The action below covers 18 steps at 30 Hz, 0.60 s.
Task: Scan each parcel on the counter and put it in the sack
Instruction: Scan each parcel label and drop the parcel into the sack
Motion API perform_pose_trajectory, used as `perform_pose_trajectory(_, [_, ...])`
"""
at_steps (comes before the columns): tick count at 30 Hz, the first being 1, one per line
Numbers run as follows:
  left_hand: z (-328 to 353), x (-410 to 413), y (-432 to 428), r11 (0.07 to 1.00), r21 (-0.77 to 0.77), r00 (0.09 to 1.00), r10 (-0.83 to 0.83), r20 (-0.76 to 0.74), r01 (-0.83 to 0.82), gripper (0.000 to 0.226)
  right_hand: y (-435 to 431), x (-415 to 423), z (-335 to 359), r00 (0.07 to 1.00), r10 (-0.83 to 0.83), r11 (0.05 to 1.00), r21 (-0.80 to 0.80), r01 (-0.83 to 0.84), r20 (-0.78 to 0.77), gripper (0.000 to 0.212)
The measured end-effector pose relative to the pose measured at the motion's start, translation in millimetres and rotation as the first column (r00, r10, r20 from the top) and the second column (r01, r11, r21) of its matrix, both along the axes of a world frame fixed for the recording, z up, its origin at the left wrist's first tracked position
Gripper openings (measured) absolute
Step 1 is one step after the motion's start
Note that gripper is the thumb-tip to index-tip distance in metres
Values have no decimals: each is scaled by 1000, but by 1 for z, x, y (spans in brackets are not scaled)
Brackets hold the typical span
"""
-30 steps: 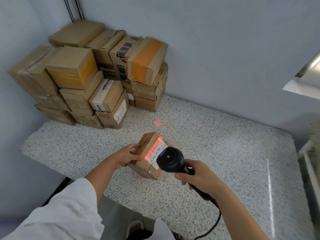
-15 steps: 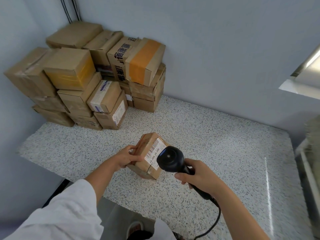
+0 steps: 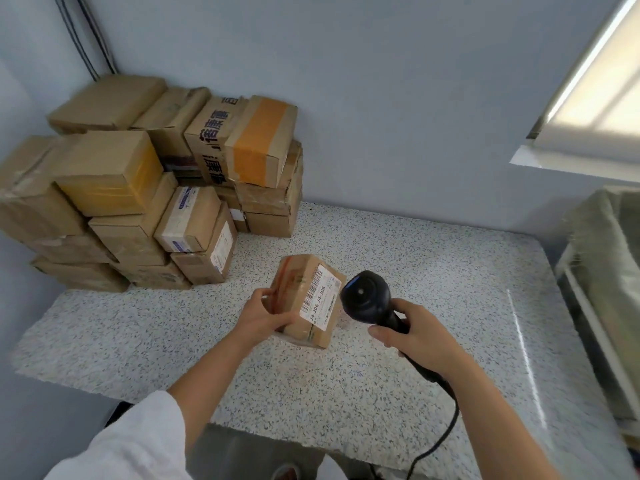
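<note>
Parcel point(image 3: 304, 303) mid-frame on speckled desk point(image 3: 433, 271), tilted, barcode label facing scanner point(image 3: 367, 299). Left hand point(image 3: 266, 315) grips parcel's left side. Right hand point(image 3: 420, 336) grips scanner handle, head just beside label. Box stack point(image 3: 149, 188) upper left.

White barcode label point(image 3: 320, 299) on the near parcel point(image 3: 294, 275) reads "J4-J06 J4-J06"; small print below illegible. Stacked box point(image 3: 213, 140): big black Chinese chars, other labels too blurred
</note>
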<state>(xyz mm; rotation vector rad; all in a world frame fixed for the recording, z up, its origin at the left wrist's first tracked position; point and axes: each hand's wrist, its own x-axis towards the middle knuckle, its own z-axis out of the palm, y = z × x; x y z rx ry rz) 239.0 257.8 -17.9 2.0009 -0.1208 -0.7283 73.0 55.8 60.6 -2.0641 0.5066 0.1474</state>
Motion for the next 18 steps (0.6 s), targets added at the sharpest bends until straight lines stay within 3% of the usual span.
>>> perform_pose_trajectory(9, [54, -20, -39, 975, -4, 944, -215, 249, 223, 80, 4, -41, 28, 951, -231, 941, -199, 272, 207, 33])
perform_pose_trajectory(18, [94, -94, -96, 913, 40, 844, -393, 365, 407, 80, -31, -135, 57, 885, -376, 867, -234, 441, 277, 38])
